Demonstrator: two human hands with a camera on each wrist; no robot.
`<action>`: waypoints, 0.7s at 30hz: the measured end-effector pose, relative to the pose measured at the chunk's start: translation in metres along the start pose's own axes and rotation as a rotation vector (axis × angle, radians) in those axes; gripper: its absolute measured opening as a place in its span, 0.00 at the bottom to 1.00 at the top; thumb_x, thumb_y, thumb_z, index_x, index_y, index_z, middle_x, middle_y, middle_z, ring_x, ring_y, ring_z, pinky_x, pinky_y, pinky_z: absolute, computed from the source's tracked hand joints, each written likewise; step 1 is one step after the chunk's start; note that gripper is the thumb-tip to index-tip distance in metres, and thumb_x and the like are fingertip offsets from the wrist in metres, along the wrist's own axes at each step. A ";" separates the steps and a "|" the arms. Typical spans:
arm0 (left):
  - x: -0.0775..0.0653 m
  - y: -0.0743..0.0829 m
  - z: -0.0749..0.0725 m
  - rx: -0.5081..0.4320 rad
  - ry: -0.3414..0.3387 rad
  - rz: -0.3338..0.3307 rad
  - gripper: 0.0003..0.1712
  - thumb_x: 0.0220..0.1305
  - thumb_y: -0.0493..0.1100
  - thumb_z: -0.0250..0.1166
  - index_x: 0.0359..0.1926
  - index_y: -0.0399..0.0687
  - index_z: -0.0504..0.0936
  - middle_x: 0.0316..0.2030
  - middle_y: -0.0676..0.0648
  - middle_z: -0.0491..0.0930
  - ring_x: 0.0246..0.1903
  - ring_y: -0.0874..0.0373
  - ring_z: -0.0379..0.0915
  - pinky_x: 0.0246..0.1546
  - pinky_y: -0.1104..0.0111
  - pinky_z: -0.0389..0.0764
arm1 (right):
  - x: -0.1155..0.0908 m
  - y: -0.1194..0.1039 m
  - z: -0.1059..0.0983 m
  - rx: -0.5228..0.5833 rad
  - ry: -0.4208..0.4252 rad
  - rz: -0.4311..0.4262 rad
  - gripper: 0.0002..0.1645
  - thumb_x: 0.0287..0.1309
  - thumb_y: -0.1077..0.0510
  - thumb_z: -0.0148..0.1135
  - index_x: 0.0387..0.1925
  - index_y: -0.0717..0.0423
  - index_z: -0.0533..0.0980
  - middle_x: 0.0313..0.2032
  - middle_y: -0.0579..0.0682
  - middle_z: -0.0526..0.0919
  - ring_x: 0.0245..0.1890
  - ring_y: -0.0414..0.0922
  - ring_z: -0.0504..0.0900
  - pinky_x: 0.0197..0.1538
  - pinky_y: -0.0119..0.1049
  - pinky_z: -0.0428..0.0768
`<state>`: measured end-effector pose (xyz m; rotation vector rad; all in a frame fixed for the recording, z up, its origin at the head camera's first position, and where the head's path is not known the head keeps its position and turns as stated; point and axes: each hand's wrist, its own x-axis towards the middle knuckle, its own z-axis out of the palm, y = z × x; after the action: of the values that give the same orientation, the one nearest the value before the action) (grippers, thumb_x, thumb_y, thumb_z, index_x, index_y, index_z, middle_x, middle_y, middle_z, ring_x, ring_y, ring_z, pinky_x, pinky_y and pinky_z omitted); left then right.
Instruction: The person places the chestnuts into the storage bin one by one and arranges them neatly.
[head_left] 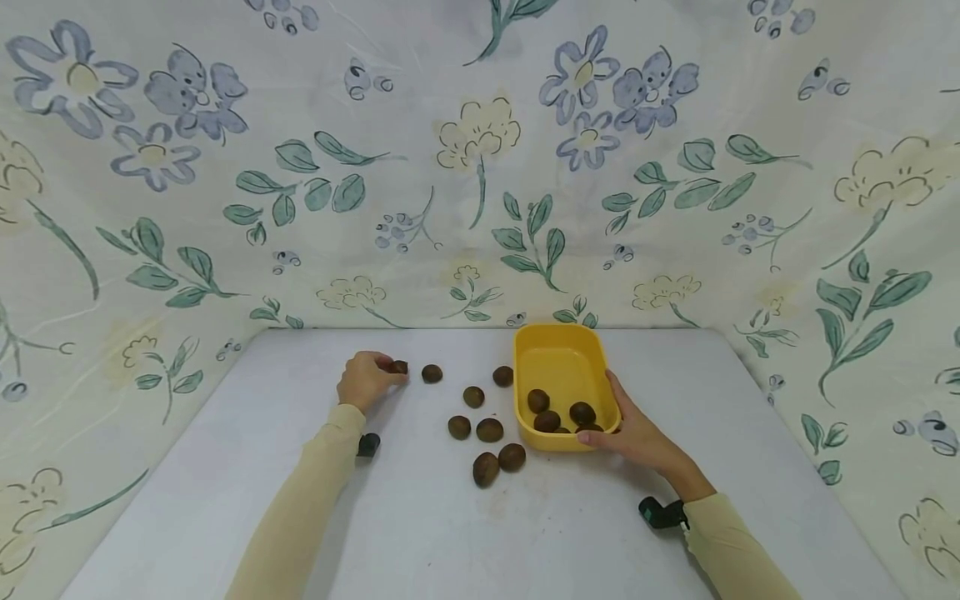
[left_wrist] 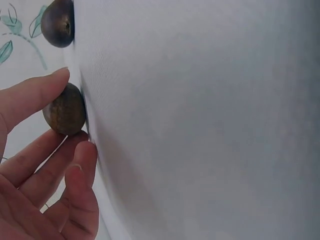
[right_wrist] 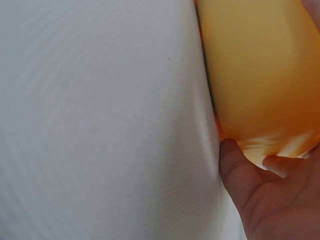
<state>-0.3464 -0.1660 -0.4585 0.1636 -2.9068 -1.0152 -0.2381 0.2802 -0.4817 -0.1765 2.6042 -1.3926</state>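
One white table [head_left: 585, 533] spread across the lower half of the head view. Onto it reached the left forearm [head_left: 300, 500], slanting up from the bottom edge left of centre, and the right forearm [head_left: 738, 542], angling in from the bottom edge at right. A yellow box [head_left: 558, 367] stood right of centre, its long axis running mostly up and down the frame, with at least five round brown pieces [head_left: 537, 401] gathered toward its lower end (others may have been hidden there). The right hand [head_left: 633, 433] gripped the box at its lower right corner, thumb over the lower rim, fingers along the right wall. Well apart from it, left of centre, the left hand [head_left: 366, 379] turned toward the right, thumb and fingers pinching one brown piece [head_left: 400, 367]. That piece sat at the fingertips on the side facing the box, which lay across to the right, with seven loose brown pieces [head_left: 473, 397] scattered between and below. In the left wrist view the pinched piece was close against the tabletop, roundish, without a clear long axis.
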 end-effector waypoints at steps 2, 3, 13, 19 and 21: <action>0.000 0.000 0.000 0.004 -0.001 0.001 0.28 0.59 0.49 0.75 0.56 0.35 0.84 0.53 0.34 0.85 0.55 0.37 0.79 0.52 0.44 0.78 | 0.000 0.000 0.000 0.002 0.000 0.001 0.78 0.52 0.35 0.76 0.83 0.41 0.30 0.84 0.57 0.39 0.82 0.63 0.50 0.77 0.69 0.55; 0.000 0.000 0.000 0.005 -0.002 0.001 0.28 0.59 0.49 0.75 0.56 0.35 0.84 0.53 0.34 0.85 0.55 0.37 0.79 0.52 0.44 0.78 | 0.001 0.000 0.000 0.005 0.000 0.002 0.78 0.52 0.35 0.76 0.83 0.41 0.30 0.84 0.57 0.39 0.82 0.63 0.49 0.77 0.69 0.55; 0.003 0.000 -0.002 -0.038 -0.040 -0.004 0.28 0.59 0.47 0.75 0.55 0.34 0.84 0.53 0.34 0.86 0.55 0.38 0.79 0.58 0.47 0.77 | 0.001 0.000 0.000 0.005 -0.004 -0.004 0.78 0.52 0.35 0.76 0.83 0.42 0.29 0.84 0.57 0.39 0.82 0.63 0.49 0.77 0.69 0.55; 0.005 0.000 -0.002 -0.035 -0.056 -0.008 0.28 0.58 0.48 0.76 0.53 0.33 0.84 0.52 0.33 0.85 0.54 0.38 0.79 0.58 0.48 0.78 | 0.001 0.002 0.000 0.014 -0.001 -0.022 0.77 0.53 0.37 0.76 0.83 0.41 0.30 0.84 0.56 0.39 0.82 0.63 0.49 0.77 0.69 0.55; 0.005 0.000 -0.002 -0.042 -0.059 0.003 0.28 0.58 0.49 0.76 0.53 0.33 0.84 0.51 0.33 0.86 0.53 0.39 0.80 0.57 0.49 0.78 | 0.001 0.002 0.000 0.013 -0.001 -0.022 0.77 0.53 0.37 0.76 0.83 0.41 0.30 0.84 0.56 0.40 0.82 0.63 0.50 0.76 0.69 0.56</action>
<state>-0.3512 -0.1683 -0.4568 0.1292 -2.9341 -1.0978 -0.2392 0.2809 -0.4833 -0.2048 2.5994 -1.4158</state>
